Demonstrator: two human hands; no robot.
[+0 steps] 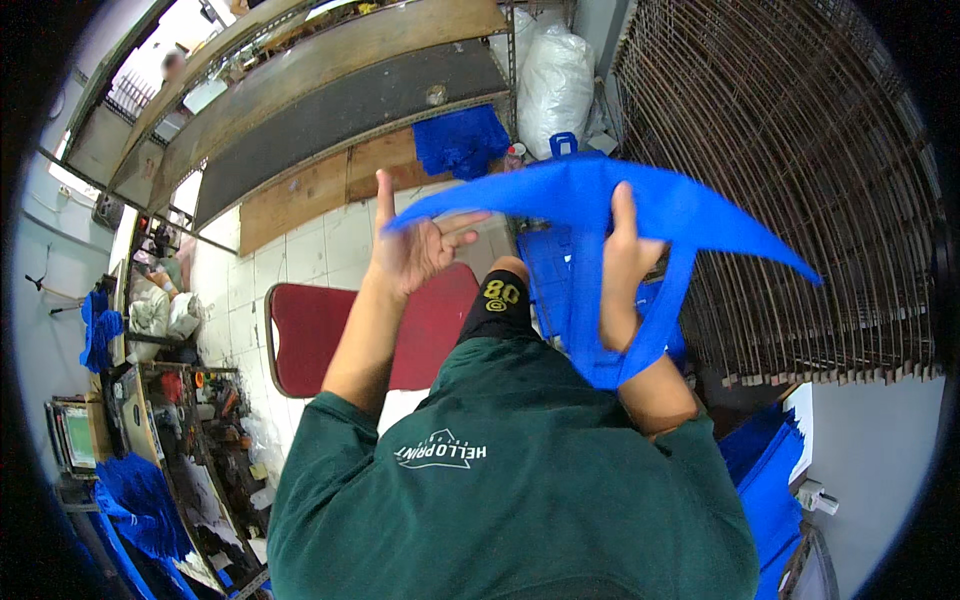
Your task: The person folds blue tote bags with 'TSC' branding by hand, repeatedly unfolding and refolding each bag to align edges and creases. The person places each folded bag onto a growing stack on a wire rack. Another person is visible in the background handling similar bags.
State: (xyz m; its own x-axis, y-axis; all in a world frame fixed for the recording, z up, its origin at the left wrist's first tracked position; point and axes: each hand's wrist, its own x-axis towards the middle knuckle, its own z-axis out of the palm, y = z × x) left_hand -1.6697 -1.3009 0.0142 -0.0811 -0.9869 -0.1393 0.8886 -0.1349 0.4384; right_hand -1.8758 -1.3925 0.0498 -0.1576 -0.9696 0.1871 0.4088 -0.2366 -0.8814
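A bright blue fabric tote bag (650, 195) stretches across in front of me, bowed into an arc and partly blurred. My right hand (628, 262) grips its middle, with the thumb lying over the cloth. From there the bag's looped blue handle (585, 300) hangs down around my right forearm. The bag's left tip passes by the palm of my left hand (415, 258), whose fingers are spread and whose thumb points up. Whether that tip touches the palm is hard to tell.
A red padded chair (315, 340) stands to my left. On the right rises a tall brown metal wire rack (780, 190). Ahead are a long shelf (350, 105), folded blue cloth (460, 140) and a white plastic sack (556, 90). Blue piles (770, 490) lie at lower right.
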